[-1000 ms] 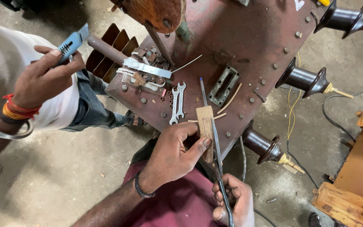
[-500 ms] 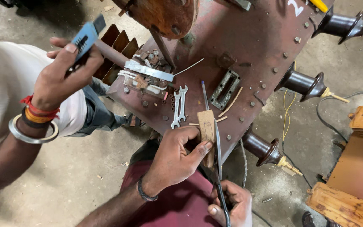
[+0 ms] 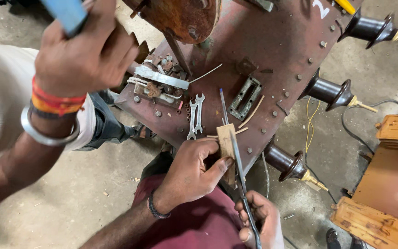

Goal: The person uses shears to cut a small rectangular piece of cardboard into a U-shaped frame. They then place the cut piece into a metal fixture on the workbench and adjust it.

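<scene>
My left hand (image 3: 192, 173) grips a short flat wooden strip (image 3: 225, 137) and presses it on the edge of a rusty red metal plate (image 3: 277, 46). Lower down, my right hand (image 3: 261, 221) holds the end of a long thin metal blade (image 3: 236, 159). The blade lies along the strip's right side and reaches up over the plate. I wear a maroon shirt (image 3: 203, 221).
A co-worker's hand (image 3: 81, 55) with bangles and a red wrist thread holds a blue object (image 3: 67, 14) at top left. Two spanners (image 3: 195, 121), bolts and a metal bracket (image 3: 162, 78) lie on the plate. Dark insulators (image 3: 330, 92) stick out rightwards. Wooden pieces (image 3: 392, 184) stand at right.
The co-worker's hand with the blue object has risen and come much closer to the camera at top left. My hands keep the strip and blade in about the same place.
</scene>
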